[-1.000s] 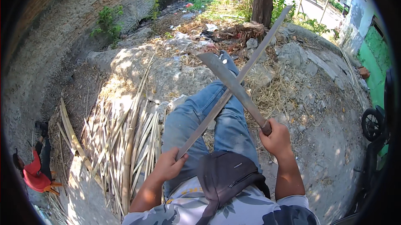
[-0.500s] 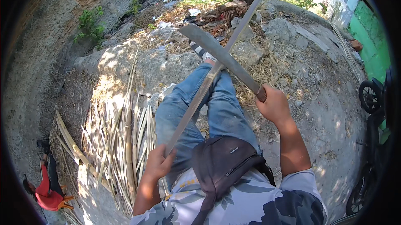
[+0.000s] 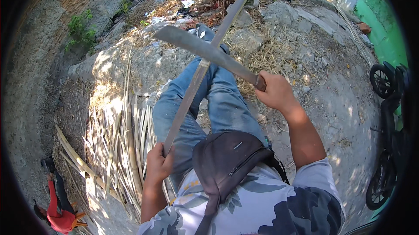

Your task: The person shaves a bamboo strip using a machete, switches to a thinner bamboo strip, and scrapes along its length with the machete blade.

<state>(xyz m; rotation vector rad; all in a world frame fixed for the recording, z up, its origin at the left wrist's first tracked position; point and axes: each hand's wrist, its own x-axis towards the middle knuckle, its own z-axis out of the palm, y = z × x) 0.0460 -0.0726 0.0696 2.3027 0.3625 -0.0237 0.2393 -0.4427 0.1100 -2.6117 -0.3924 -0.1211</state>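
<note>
In two hands (image 3: 276,92) (image 3: 158,165), one machete (image 3: 210,53) crosses one strip (image 3: 196,79).

Wears a white short-sleeved shirt (image 3: 251,211) at lower centre, patterned with grey leaves and dark camouflage-like patches, yellow marking toward its left. Above, sports a dark zipped bag (image 3: 227,154) with broad strap (image 3: 209,213); mid-frame, faded blue jeans (image 3: 229,110); upper centre, dark footwear (image 3: 203,31) with white.
</note>
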